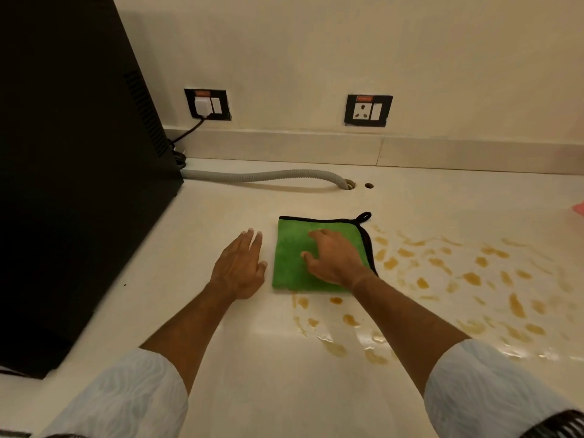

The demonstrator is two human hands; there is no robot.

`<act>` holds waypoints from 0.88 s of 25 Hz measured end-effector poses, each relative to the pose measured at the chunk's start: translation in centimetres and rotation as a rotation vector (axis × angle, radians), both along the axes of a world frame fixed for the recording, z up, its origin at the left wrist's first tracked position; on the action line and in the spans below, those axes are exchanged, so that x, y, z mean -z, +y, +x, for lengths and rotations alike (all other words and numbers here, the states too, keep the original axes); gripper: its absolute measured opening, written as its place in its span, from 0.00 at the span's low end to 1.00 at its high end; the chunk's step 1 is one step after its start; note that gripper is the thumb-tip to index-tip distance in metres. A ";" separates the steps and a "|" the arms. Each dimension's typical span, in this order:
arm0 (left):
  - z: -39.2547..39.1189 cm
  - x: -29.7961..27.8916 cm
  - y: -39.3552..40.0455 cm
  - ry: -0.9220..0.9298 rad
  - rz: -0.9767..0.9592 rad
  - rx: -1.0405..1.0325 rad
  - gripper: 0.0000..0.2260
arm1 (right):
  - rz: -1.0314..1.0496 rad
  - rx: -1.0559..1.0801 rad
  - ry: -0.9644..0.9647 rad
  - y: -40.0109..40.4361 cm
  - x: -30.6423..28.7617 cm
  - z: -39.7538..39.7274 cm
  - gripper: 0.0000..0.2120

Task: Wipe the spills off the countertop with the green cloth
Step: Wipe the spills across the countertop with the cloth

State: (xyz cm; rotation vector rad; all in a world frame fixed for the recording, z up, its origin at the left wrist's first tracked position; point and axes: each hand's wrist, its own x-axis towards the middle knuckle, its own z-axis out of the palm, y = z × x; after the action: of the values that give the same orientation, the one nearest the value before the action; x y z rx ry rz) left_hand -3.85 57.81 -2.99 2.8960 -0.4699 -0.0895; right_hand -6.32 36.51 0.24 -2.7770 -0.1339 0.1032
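The folded, black-edged green microfibre cloth [294, 257] lies flat on the cream countertop [252, 374] beside amber spills [471, 278], the right hand [335, 260] spread upon it ungripping, the left hand [241, 268] open alongside; soft and light, it seems best driven by palm pressure.

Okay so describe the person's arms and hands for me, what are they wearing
Both arms wear pale, whitish-blue sleeves with a faint wavy pattern, pushed up so the forearms are bare. The left sleeve and right sleeve look like the same garment. The left hand and right hand are bare: no gloves, and no rings, watch or bracelet that I can see. A dark fringed edge shows by the right sleeve.
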 end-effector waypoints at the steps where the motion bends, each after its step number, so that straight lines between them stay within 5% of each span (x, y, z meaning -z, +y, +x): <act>1: 0.8 0.5 0.4 -0.014 0.009 0.021 0.30 | -0.023 0.001 -0.017 0.8 0.4 0.7 0.31; 15: 3.4 3.7 1.6 -0.054 0.006 0.098 0.31 | -0.238 0.161 0.021 2.8 5.8 9.7 0.36; 22: 3.1 3.4 1.4 -0.037 0.027 0.085 0.32 | -0.262 0.046 -0.016 3.8 5.8 5.7 0.36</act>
State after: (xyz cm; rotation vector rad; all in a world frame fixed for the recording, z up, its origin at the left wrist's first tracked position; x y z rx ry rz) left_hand -0.74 59.25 -6.35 2.9078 -0.6033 -0.0555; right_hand -0.64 40.28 -5.59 -3.0409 -0.0645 0.0924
